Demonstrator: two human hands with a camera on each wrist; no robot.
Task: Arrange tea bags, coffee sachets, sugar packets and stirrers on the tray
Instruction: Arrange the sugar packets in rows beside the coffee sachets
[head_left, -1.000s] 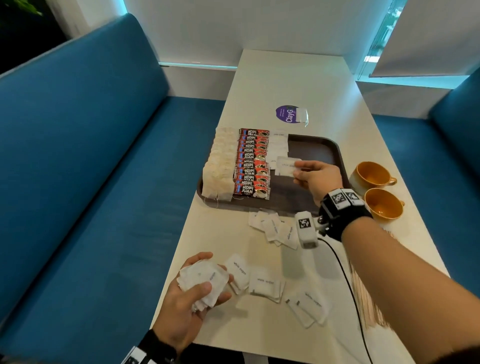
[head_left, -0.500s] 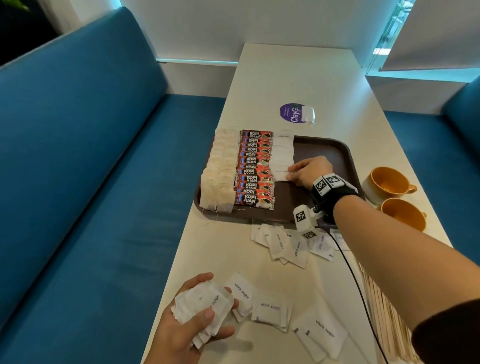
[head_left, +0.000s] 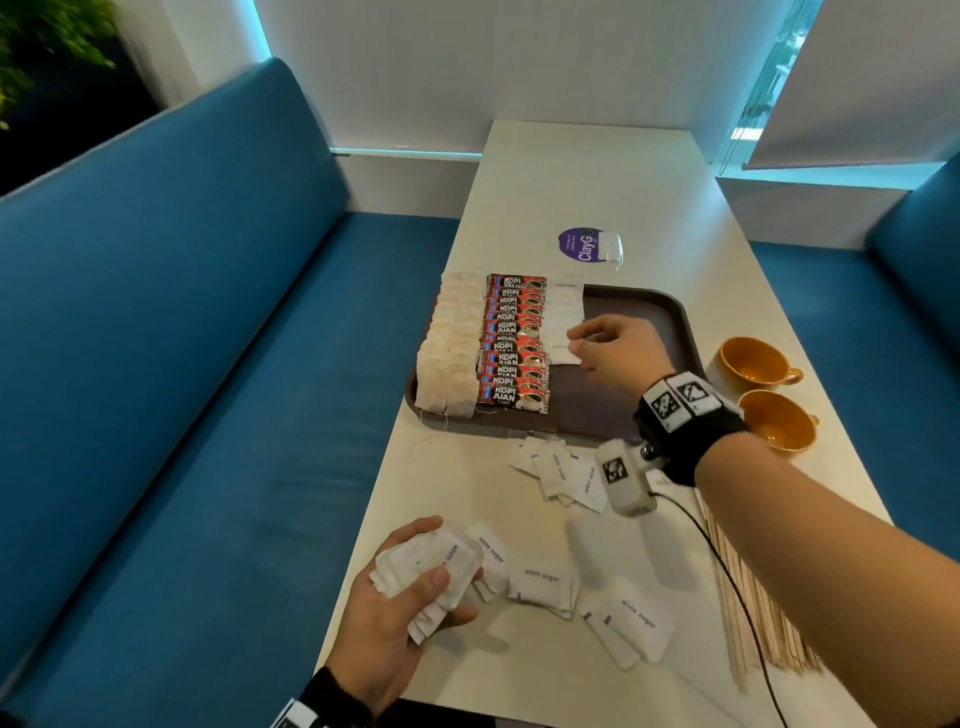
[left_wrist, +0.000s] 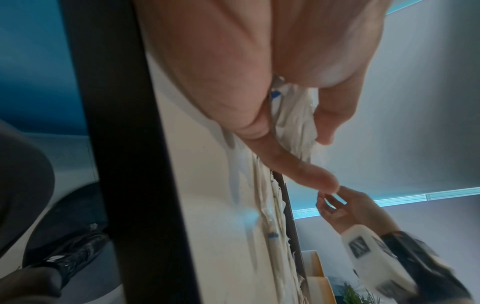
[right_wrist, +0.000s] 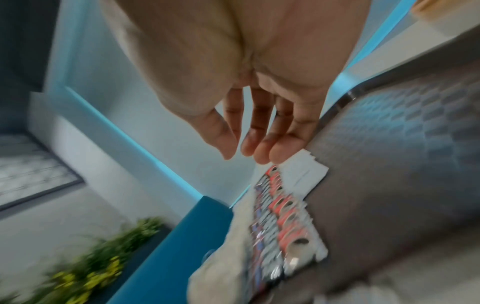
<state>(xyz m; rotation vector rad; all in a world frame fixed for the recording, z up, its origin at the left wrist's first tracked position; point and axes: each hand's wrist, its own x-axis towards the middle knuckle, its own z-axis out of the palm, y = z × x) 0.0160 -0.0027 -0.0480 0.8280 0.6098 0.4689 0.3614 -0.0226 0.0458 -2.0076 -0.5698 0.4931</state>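
Three rows fill the left part of the brown tray (head_left: 639, 306) in the head view: tea bags (head_left: 449, 353) along its left edge, red coffee sachets (head_left: 514, 345) beside them, then white sugar packets (head_left: 566, 312). The right hand (head_left: 615, 351) hovers over the tray just beside the nearest packet of that row, fingers loose and holding nothing. The left hand (head_left: 400, 608), at the counter's near edge, grips a stack of sugar packets (head_left: 431, 566). Loose sugar packets (head_left: 563, 473) lie on the counter (head_left: 597, 176) between the tray and the near edge. Wooden stirrers (head_left: 753, 618) lie along the right edge, two yellow cups (head_left: 753, 364) beside the tray.

From the left wrist, the left hand's (left_wrist: 272, 82) thumb and fingers pinch the white stack (left_wrist: 293, 123); the right hand (left_wrist: 348, 207) shows beyond, fingers relaxed.

From the right wrist, the picture is blurred; the right hand (right_wrist: 249, 115) has its fingers straight and close together above the tray (right_wrist: 389, 164), fingertips near a white packet (right_wrist: 303, 170) beside the sachets (right_wrist: 280, 216).
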